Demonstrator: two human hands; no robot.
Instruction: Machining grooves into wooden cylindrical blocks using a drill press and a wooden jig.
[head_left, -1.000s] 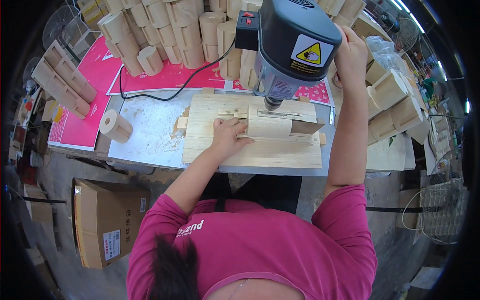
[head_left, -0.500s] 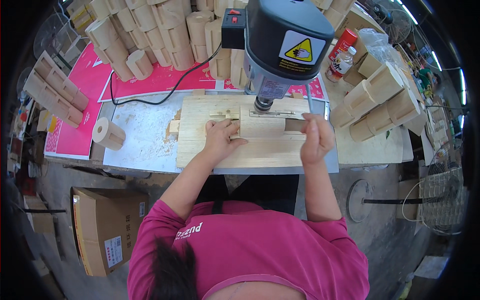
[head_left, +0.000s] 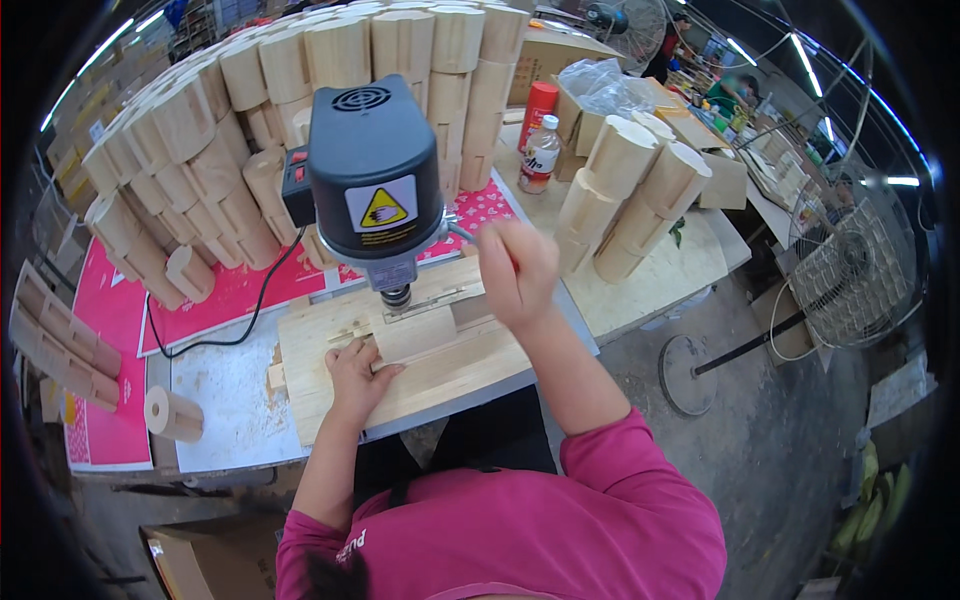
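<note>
A drill press with a dark housing (head_left: pixel 372 170) stands over a wooden board jig (head_left: pixel 430 385). Under its chuck (head_left: pixel 397 297) lies a light wood cylinder (head_left: pixel 418 333) on its side, with a slot along the top. My left hand (head_left: pixel 358 380) rests on the jig at the cylinder's left end, fingertips against it and thumb spread apart. My right hand (head_left: pixel 518 275) is raised to the right of the machine, fingers curled around the end of the press's lever (head_left: pixel 460 232). The hand covers the lever's tip. The drill bit's tip is hard to make out.
Stacked wood cylinders (head_left: pixel 215 170) crowd the table's back and left. One cylinder (head_left: pixel 173 414) stands alone at left; more stacks (head_left: pixel 630 195) stand at right. A red spray can (head_left: pixel 538 112) and a bottle (head_left: pixel 540 155) are behind. A black cable (head_left: pixel 262 300) loops across the table.
The view has swung to the right, so the bench appears shifted left and tilted. My right hand has risen with the lever. My left hand stays at the cylinder's end.
</note>
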